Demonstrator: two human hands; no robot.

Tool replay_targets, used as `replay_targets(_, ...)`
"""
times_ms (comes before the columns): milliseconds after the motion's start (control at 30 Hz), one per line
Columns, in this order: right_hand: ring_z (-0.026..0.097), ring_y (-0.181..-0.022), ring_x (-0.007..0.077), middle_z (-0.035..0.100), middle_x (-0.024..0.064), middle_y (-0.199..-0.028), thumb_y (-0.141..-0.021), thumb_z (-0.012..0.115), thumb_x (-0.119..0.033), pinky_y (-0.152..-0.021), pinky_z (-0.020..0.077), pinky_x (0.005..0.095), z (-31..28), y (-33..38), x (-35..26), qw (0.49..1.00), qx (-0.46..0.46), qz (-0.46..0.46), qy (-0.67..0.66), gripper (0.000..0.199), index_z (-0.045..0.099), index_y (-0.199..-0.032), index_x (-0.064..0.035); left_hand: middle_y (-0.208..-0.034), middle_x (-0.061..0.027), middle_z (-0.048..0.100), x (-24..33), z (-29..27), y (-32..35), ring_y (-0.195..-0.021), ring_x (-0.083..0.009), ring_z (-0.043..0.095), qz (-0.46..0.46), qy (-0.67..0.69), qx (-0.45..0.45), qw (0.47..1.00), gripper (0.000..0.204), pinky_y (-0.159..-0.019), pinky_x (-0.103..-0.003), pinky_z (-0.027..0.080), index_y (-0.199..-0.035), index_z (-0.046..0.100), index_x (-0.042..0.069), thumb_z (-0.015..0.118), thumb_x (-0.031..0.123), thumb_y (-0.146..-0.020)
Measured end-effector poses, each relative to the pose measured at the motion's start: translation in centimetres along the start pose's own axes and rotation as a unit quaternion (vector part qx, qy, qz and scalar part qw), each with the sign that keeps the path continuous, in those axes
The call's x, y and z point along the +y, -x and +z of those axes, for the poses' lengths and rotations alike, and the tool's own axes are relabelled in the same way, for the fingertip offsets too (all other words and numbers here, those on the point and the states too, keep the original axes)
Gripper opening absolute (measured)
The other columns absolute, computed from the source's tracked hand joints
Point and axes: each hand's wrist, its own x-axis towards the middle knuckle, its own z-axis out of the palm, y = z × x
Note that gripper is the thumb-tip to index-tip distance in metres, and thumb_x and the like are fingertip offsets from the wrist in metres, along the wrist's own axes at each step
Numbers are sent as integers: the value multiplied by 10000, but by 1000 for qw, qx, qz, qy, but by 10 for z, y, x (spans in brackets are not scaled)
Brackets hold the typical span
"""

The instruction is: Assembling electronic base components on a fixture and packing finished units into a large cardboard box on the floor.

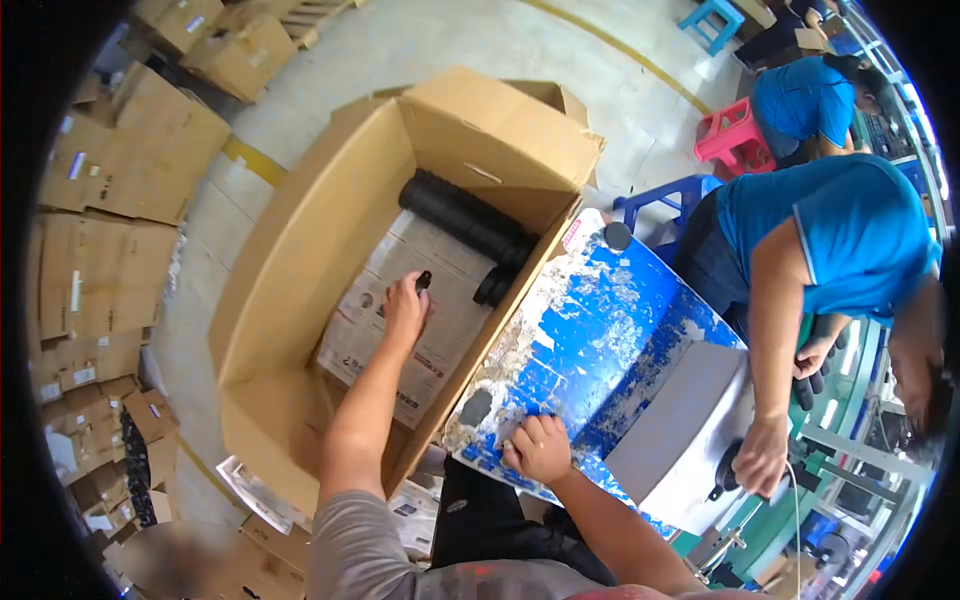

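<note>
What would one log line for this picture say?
left hand: holds small black part over newspaper in cardboard box | right hand: rests on blue worn table | black rolls: at box's far end

Just one view, from up on the head, looking down, close to a big open box [330, 300] and a blue bench [610, 350].

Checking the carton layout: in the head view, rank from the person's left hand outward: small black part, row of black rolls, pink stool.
1. Small black part, at the left hand's fingertips, inside the carton.
2. Row of black rolls, at the carton's far end.
3. Pink stool, outside, far right.
</note>
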Motion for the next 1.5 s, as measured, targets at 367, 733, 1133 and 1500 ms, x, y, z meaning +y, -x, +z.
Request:
replay_targets(367,563,-772,204,604,96,-969,-920,644,-288,-682,458,348,-40,68,-38,843,158,266,-439,275,626,-1067,-56,-1191,-133,551,204,-260,217,-979,-192,642,28,541,-167,824,744,-853,-327,550,-1471,305,61,719,13,-855)
replay_targets(733,478,-628,26,552,-44,-798,-998,608,-206,-561,413,210,-214,288,-147,875,128,262,-386,166,566,-1053,-56,-1205,-71,619,335,-221,403,-1064,-122,609,91,625,-358,688,902,-901,-268,524,-1525,324,54,800,-47,-766)
replay_targets(1133,408,-591,21,534,-63,-780,-964,660,-254,-532,327,179,-208,334,-111,679,234,301,-627,156,583,-1008,-125,-928,-72,643,394,-180,413,-827,-134,634,24,649,-351,675,663,-808,-287,541,-1459,363,-11,665,-79,-872)
replay_targets(1500,407,-659,45,472,-72,-735,-725,864,-110,-597,345,213,-206,302,-74,684,342,299,-571,365,509,-808,-109,-1209,-121,562,416,-150,368,-1084,-148,558,173,589,-362,701,685,-979,-306,448,-1480,220,25,628,-7,-930)
